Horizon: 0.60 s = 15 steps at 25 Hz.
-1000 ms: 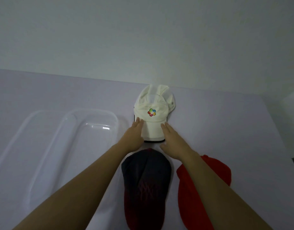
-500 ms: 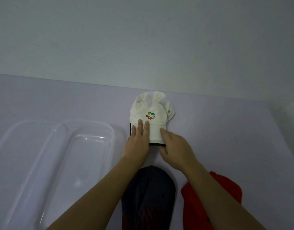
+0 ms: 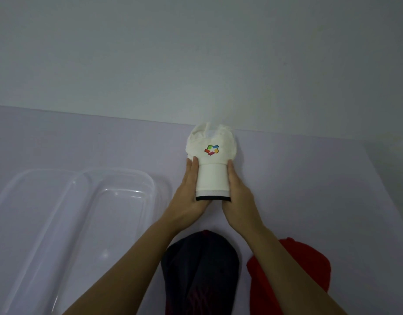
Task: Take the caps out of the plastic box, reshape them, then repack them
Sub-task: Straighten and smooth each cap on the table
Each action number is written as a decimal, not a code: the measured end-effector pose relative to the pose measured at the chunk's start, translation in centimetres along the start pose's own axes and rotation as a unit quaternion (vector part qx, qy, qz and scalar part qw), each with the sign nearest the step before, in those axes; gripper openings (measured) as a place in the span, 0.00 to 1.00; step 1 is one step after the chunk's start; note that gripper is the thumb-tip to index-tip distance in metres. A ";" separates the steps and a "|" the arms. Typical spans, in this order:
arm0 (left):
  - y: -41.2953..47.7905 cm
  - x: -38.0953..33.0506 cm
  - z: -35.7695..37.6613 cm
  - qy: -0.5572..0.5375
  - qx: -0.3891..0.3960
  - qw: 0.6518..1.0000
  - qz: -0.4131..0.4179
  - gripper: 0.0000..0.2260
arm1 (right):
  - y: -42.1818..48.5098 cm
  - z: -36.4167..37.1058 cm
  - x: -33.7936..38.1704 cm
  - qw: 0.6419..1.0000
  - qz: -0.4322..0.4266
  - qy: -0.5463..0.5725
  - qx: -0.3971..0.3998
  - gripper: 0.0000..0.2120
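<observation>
We squeeze white cap (image 3: 211, 155) by its springy brim between flat left hand (image 3: 189, 196) and right hand (image 3: 239, 196); crown soft, light.

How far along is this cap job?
Unpacking looks done: the clear plastic box holds no caps. In hand: left hand and right hand press the brim of the white logo cap into a curve. Left: repacking all three; the dark cap and red cap may need reshaping.
</observation>
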<state>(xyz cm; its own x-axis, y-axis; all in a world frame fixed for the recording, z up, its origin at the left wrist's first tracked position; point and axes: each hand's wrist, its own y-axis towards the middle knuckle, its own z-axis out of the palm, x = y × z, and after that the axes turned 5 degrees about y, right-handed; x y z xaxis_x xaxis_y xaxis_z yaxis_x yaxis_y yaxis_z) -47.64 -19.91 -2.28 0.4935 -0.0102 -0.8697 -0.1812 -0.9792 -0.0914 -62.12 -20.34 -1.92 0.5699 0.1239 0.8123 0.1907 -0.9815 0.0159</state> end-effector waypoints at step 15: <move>-1.8 -2.5 -0.9 -0.173 -0.045 0.984 0.017 0.40 | -1.6 0.3 1.4 0.975 0.000 0.222 0.005 0.32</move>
<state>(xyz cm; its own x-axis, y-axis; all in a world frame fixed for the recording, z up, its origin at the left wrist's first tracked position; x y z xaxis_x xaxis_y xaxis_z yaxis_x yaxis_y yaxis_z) -47.74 -18.36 0.50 0.1663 0.0119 -0.9860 -0.1084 -0.9937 -0.0302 -61.36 -18.56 -0.96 0.1686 0.0467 0.9846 0.2006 -0.9796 0.0121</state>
